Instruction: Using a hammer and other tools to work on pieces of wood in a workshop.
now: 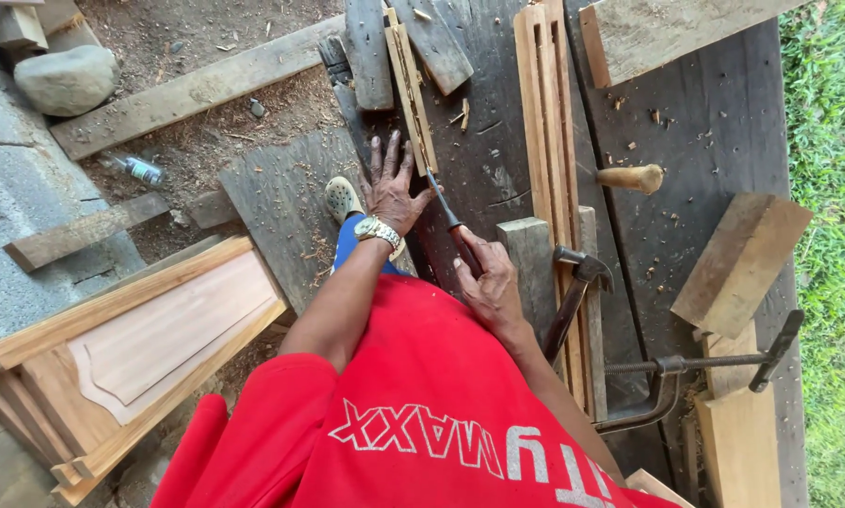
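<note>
While the right hand (486,278) is wrapped tight round a chisel (452,226) handle, blade tip angled up against the lower end of a thin slotted strip (409,87), the left hand (391,188) lies flat, fingers spread, pinning that strip to the dark bench (723,141) near its left edge. Step looks like paring or cleaning out the strip's slot. Next move likely needs a steady forward push along the groove, left hand clear of the edge. Longer slotted rail (546,122) lies mid-bench, hammer (577,292) just right of the chisel hand, mallet handle (629,177) beyond, clamp (695,367) at right edge. Panel frame (131,348) on the ground, left.
</note>
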